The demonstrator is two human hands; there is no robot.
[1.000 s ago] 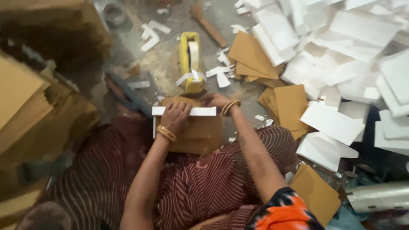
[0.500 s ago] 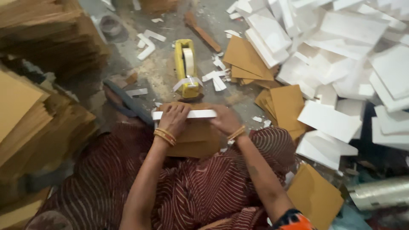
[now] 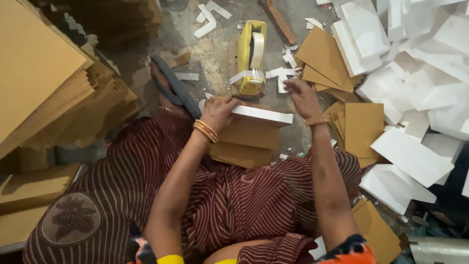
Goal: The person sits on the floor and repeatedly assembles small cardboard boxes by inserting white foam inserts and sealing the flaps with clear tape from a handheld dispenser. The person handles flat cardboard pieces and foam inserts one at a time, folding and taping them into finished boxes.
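Note:
My left hand grips the top left of a brown cardboard piece that stands on my lap with a white foam slab along its upper edge. My right hand hovers just past the slab's right end, fingers loosely spread, close to the yellow tape dispenser that stands on the floor in front of me. A strip of white tape hangs across the dispenser's near end. Whether my right fingers touch the tape I cannot tell.
Tall stacks of brown cardboard sheets rise at my left. White foam pieces are piled at the right, with loose cardboard cutouts beside them. A sandal and white scraps lie on the concrete floor. A silvery roll lies at bottom right.
My right hand has left the slab's right side and risen toward the tape dispenser. My left hand keeps its hold on the cardboard and foam. The view has moved closer.

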